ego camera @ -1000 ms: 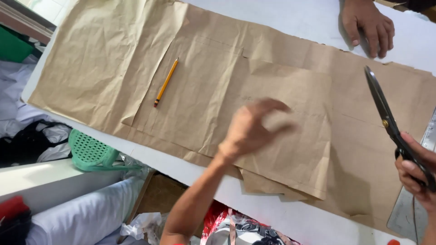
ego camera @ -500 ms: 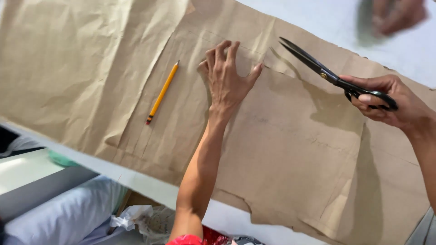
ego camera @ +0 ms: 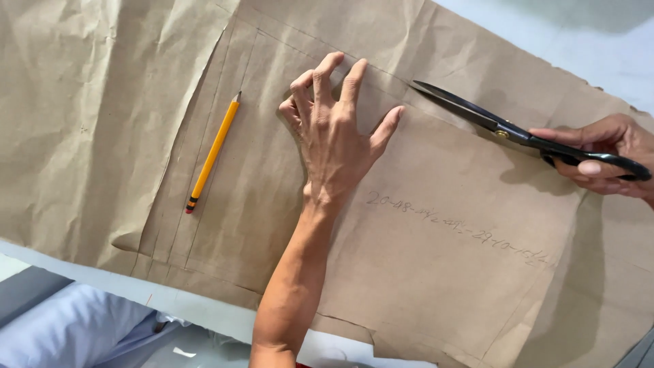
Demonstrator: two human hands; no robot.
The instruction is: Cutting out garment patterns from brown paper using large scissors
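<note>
Left hand (ego camera: 335,133) lies spread, fingertips pressed on the creased brown paper pattern sheet (ego camera: 436,252); right hand (ego camera: 603,158) is closed through the handles of the long black-bladed scissors (ego camera: 490,123), blades slightly parted, tip near the left thumb. Risk, as a judgement: with the point this close to the thumb, a forward slip could nick it, and the layered, wrinkled sheets on the pale counter (ego camera: 599,48) could shift or tear off the drawn line. The yellow pencil (ego camera: 213,153) lies loose left of the hand and could roll.
</note>
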